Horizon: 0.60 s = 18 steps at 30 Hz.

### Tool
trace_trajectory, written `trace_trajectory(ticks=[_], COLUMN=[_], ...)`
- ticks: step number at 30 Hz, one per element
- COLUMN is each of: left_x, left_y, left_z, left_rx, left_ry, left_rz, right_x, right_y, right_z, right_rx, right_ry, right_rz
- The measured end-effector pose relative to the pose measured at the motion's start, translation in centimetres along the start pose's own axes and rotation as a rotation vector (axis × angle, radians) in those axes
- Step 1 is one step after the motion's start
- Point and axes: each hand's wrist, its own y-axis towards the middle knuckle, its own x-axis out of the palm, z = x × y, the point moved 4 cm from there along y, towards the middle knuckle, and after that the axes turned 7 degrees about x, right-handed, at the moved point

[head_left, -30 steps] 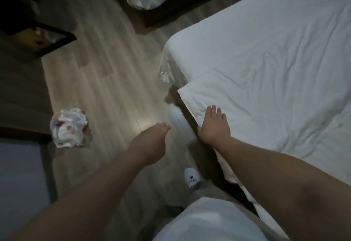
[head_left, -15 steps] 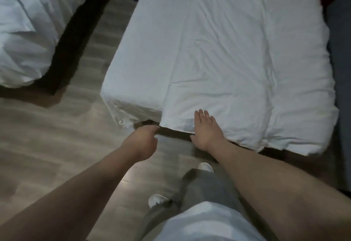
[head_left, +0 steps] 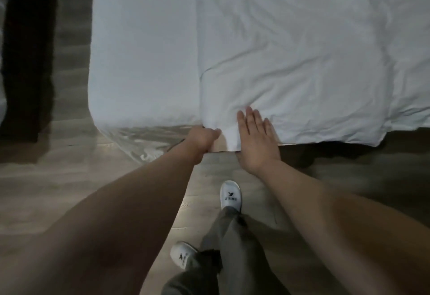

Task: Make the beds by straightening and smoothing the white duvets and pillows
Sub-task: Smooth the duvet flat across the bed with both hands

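slippers on your feet: dark bird logo, print below too small to read | your left hand grips the near corner of the white duvet | your right hand lies flat on its edge, just beside | duvet spread over the bed, sheet bare at left

white duvet lies flat but creased over right part of bed, near edge overhanging foot end, left strip of bed uncovered

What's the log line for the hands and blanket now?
left hand: grips duvet corner | right hand: flat on duvet edge | duvet: wrinkled
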Motion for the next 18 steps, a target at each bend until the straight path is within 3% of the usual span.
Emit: trace_trajectory(ticks=[4,8,14,16,18], left_x=[-0.5,-1.4,-2.8,-2.6,-2.4], left_y=[0.8,-1.6,-6.7,-7.4,-8.0], left_z=[-2.2,-2.4,0.9,-0.7,-2.8], left_rx=[0.136,0.190,0.409,0.385,0.306], left_ry=[0.107,0.073,0.361,0.326,0.271], left_rz=[0.130,0.113,0.127,0.105,0.076], right_x=[1.5,1.4,-2.0,-1.6,-0.8], right_y=[0.0,-1.5,-3.8,-5.6,-6.8], right_z=[-1.1,-3.2,-3.9,-3.7,-4.3], right_rx=[0.014,0.017,0.074,0.079,0.069], right_ry=[-0.050,-0.135,0.066,0.098,0.017], right_rz=[0.050,0.125,0.243,0.262,0.147])
